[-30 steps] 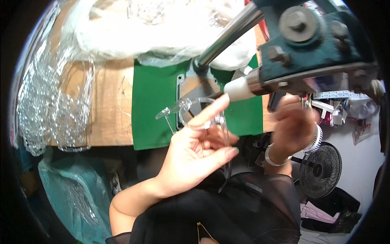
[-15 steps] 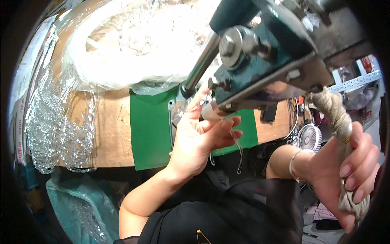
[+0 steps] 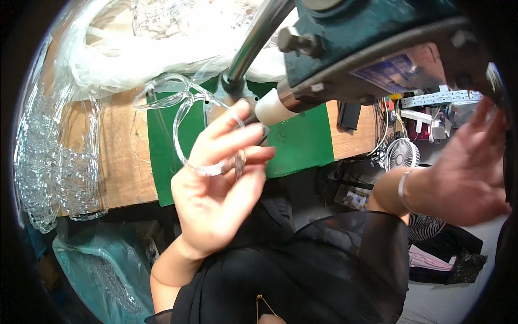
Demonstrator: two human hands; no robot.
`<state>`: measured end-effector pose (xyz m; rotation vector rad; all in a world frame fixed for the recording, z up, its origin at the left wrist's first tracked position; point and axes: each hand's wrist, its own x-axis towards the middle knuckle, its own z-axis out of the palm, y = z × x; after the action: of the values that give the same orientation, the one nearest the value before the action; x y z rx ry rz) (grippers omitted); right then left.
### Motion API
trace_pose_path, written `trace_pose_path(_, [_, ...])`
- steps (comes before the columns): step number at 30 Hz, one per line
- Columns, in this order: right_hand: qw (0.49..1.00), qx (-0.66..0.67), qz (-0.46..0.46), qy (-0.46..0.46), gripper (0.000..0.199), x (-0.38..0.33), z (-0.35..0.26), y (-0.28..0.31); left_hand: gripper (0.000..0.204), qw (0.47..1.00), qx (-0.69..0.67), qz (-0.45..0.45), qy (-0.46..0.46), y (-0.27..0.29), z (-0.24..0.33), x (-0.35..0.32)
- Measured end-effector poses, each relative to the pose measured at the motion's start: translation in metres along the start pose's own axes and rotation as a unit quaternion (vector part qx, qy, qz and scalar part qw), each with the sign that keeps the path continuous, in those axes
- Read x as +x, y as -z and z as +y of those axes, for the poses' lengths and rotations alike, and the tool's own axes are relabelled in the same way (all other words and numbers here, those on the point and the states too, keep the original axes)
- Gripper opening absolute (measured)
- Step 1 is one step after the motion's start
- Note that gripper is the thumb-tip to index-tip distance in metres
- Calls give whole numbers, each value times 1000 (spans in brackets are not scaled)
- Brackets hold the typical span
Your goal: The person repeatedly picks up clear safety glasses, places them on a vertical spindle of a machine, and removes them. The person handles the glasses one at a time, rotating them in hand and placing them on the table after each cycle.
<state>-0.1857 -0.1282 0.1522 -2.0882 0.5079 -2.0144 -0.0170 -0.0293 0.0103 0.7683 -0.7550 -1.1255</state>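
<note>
My left hand [image 3: 218,178] pinches a clear plastic eyeglass frame [image 3: 211,170] by one end, its fingers curled around the rim. The other rim reaches up and left over the green mat [image 3: 167,167]. Just above my fingertips is the white cylindrical tip [image 3: 272,108] under the head of a dark green bench press [image 3: 334,51]. My right hand [image 3: 464,167], blurred by motion, is raised at the far right with its palm showing and fingers apart. No grip on a handle shows there.
Bundles of clear frames [image 3: 59,167] hang over the table's left edge. A big translucent plastic bag [image 3: 145,56] covers the back of the wooden table [image 3: 127,156]. A black phone [image 3: 349,115], cables and a white fan [image 3: 402,155] are at right. A teal bag [image 3: 97,264] sits lower left.
My left hand has drawn the eyeglass frame from under the press head toward the left. My right hand has let go of the cloth-wrapped handle and risen. The view has shifted.
</note>
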Motion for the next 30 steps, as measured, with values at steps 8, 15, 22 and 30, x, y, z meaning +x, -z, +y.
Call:
trace_pose_path(8, [822, -187, -244, -479, 9, -228, 121, 42, 49, 992, -89, 58, 75, 8, 9, -8])
trace_pose_path(15, [846, -255, -296, -363, 9, -242, 127, 35, 37, 988, -126, 21, 83, 17, 5, -7])
trace_pose_path(22, [818, -157, -261, -489, 15, -216, 113, 36, 30, 984, -108, 5, 139, 29, 11, -8])
trace_pose_path(30, [870, 112, -445, -182, 12, -123, 13, -25, 58, 986, 132, -98, 35, 17, -9, -24])
